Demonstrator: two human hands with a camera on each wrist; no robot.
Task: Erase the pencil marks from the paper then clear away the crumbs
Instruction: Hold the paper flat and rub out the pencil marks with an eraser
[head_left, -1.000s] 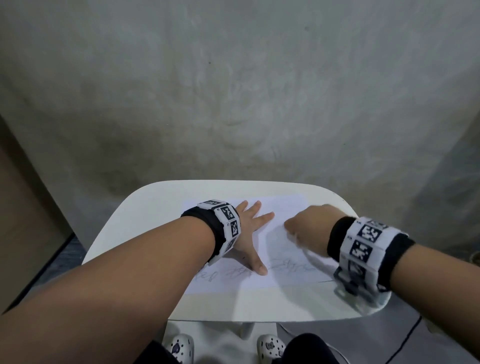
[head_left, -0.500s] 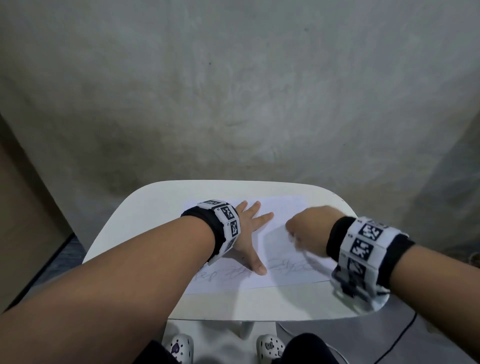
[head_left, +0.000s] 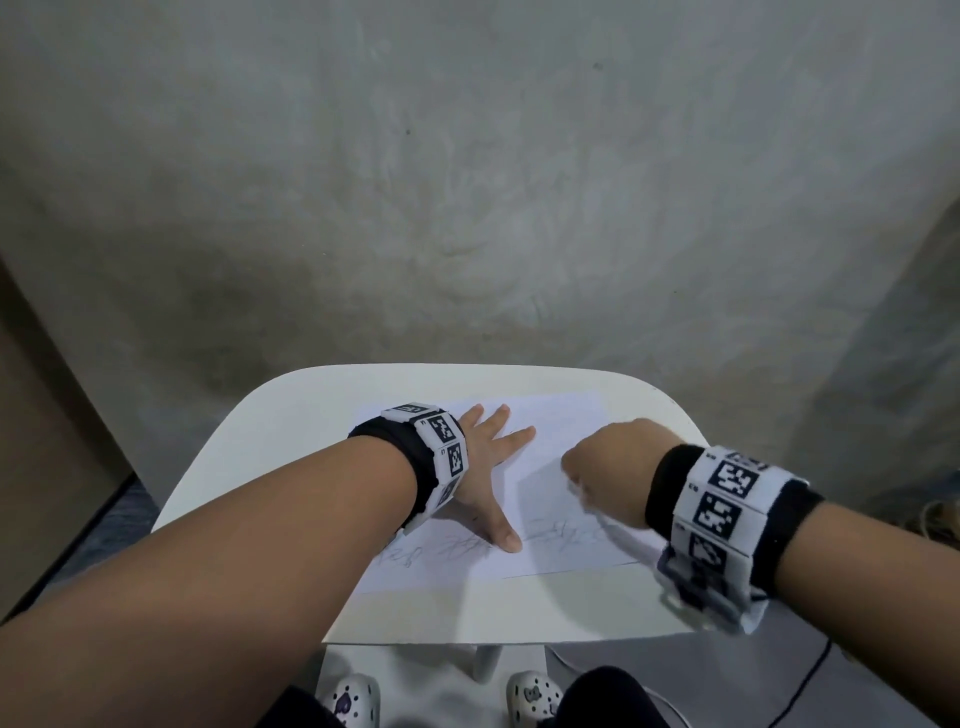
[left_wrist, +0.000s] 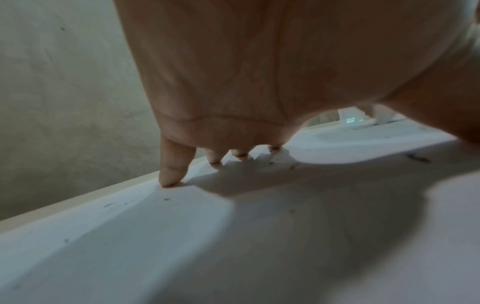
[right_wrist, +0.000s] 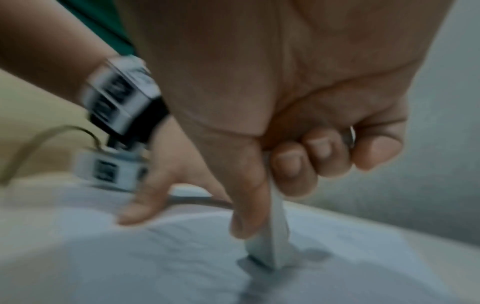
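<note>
Landmark: we take the paper (head_left: 550, 431) as reference; one sheet lies flat on the one white table (head_left: 291, 431), with its long edge toward us.

Left hand: our left hand (head_left: 483, 467) lies on the left half of the paper, fingers spread and straight, fingertips (left_wrist: 170, 179) and thumb pressing the sheet down. It holds nothing.

Right hand: our right hand (head_left: 608, 478) is over the right half of the paper, fingers curled and pinching one white eraser (right_wrist: 272, 246) between thumb and fingertips.

Eraser position: its lower end touches the paper, standing nearly upright, on a dark smudge in the right wrist view.

Pencil marks: the pencil marks (head_left: 561, 532) run as a line of scribble along the near edge of the paper; we count roughly three groups, one left of the left thumb, one under it, one near the right hand. An exact count is not possible from these views.

Crumbs: several small dark crumbs (left_wrist: 418, 158) lie scattered on the paper around the left hand; too many and too small for us to count.

Progress: we judge the erasing step under way and early; most of the scribble remains legible.

Remaining: we must erase the rest of the marks, then clear the crumbs off the paper, a step not yet begun.
</note>
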